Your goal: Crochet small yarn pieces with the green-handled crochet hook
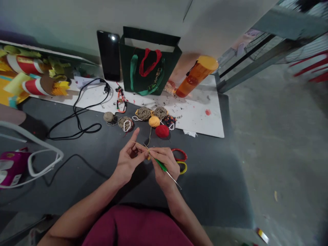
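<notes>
My right hand (166,164) grips a crochet hook (161,165) with a green handle; its bare metal end sticks out toward my wrist. My left hand (129,159) pinches a small piece of yellow crochet work, mostly hidden by the fingers, with the index finger raised and yarn over it. The two hands meet at the hook's working tip. From there a strand of yellow yarn (149,136) runs up to a yellow yarn ball (154,121). Beside that ball lies a red yarn ball (162,131). Scissors (182,155) with red and yellow handles lie partly under my right hand.
Brown crocheted coils (144,113), beads and a beige yarn ball (108,117) lie behind my hands. A dark green gift bag (151,65), a phone (109,56) and an orange bottle (196,77) stand at the back. A black cable (77,118) loops at left.
</notes>
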Action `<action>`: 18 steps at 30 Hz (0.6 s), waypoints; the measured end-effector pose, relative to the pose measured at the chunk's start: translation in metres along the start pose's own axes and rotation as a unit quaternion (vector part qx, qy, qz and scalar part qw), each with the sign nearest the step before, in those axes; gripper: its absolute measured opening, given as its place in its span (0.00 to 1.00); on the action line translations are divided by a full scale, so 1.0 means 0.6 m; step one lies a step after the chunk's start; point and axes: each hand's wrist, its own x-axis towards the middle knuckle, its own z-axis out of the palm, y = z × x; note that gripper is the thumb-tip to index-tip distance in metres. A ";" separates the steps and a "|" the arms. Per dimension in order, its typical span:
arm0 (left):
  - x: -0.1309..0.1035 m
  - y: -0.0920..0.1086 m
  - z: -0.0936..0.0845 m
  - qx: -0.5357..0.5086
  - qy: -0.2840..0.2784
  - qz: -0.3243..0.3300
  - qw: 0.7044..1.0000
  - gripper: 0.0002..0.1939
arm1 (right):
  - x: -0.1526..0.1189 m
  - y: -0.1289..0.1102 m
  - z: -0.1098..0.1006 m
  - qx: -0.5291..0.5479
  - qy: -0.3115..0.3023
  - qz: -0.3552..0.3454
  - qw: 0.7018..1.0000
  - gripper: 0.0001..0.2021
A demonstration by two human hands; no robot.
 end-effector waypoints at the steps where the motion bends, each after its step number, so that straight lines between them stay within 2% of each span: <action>1: 0.000 0.000 0.000 -0.023 -0.007 -0.019 1.000 0.47 | -0.001 0.000 0.001 0.010 0.006 0.005 1.000 0.13; 4: 0.001 0.000 -0.001 -0.088 -0.034 -0.091 0.991 0.46 | -0.007 0.000 0.003 0.057 0.021 0.043 0.997 0.13; 7: 0.003 -0.001 -0.002 -0.127 -0.039 -0.127 0.983 0.46 | -0.013 0.001 0.004 0.075 0.035 0.079 0.993 0.11; 11: 0.005 0.000 -0.002 -0.131 -0.033 -0.121 0.983 0.46 | -0.016 0.002 -0.001 0.021 0.038 0.086 0.995 0.11; 14: 0.005 0.002 -0.002 -0.114 -0.036 -0.109 0.987 0.43 | -0.015 0.000 -0.005 -0.032 0.066 0.088 0.993 0.09; 18: 0.006 0.003 -0.005 -0.105 -0.032 -0.112 0.988 0.39 | -0.013 0.001 -0.005 -0.012 0.093 0.143 0.985 0.06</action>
